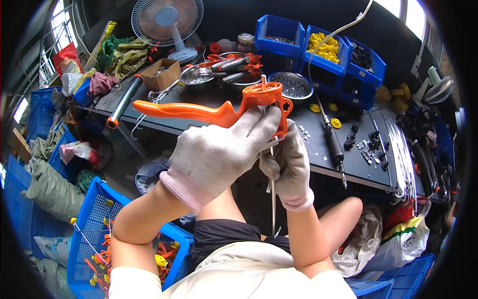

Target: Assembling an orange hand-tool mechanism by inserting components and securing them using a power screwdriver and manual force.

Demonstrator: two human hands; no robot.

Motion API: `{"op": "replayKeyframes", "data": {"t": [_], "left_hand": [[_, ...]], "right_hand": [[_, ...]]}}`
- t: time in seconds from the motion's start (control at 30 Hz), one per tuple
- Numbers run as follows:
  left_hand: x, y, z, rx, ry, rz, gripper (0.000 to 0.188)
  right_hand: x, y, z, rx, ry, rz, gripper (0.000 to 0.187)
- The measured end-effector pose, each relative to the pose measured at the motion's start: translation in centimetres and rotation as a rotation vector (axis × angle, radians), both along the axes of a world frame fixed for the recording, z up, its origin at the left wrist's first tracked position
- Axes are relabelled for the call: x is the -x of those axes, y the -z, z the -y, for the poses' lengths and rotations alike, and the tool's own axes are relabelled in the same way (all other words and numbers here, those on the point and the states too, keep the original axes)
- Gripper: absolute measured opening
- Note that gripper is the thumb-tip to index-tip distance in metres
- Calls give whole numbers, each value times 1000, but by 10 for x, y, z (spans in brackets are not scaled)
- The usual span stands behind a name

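My left hand [219, 149], in a whitish knit glove with a pink cuff, is closed round the body of an orange plastic housing [261, 92]. The housing's long curved handle [184, 110] points left. My right hand [291, 169], gloved alike, is closed just below the housing. A thin metal rod [273, 204] runs from its fingers down toward my lap, where its lower end looks bent. A short stub sticks up from the top of the housing. The gloves hide the underside of the housing and the exact grip on the rod.
Ahead stands a dark table [318, 144] with metal bowls [294, 84], blue bins [281, 35], a screwdriver-like power tool [334, 144], metal rods [398, 149] and small black parts. A fan [167, 20] stands behind. By my left side, a blue basket [82, 239] holds orange and yellow pieces.
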State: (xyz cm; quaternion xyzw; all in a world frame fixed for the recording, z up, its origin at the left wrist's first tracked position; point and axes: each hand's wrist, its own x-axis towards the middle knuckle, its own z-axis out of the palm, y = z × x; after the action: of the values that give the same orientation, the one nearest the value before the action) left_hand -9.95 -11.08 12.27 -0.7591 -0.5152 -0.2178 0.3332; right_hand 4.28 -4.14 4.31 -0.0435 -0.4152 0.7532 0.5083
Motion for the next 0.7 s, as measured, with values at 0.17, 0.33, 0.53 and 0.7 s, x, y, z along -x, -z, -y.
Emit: {"op": "replayKeyframes", "data": {"t": [0.17,0.33,0.53,0.7], "left_hand": [[26,-14,-9,-99,599,-118,52],[43,43,-24,-318,873,600,109],[16,71,-83,195,987,1021,96],[-10,57,-99,492,910,738,64]], "right_hand": [[-16,-3,-17,19,194,19,29],[-32,4,-29,13,218,76,26],[-45,46,-59,111,184,4,25],[-32,67,-70,70,216,202,30]]}}
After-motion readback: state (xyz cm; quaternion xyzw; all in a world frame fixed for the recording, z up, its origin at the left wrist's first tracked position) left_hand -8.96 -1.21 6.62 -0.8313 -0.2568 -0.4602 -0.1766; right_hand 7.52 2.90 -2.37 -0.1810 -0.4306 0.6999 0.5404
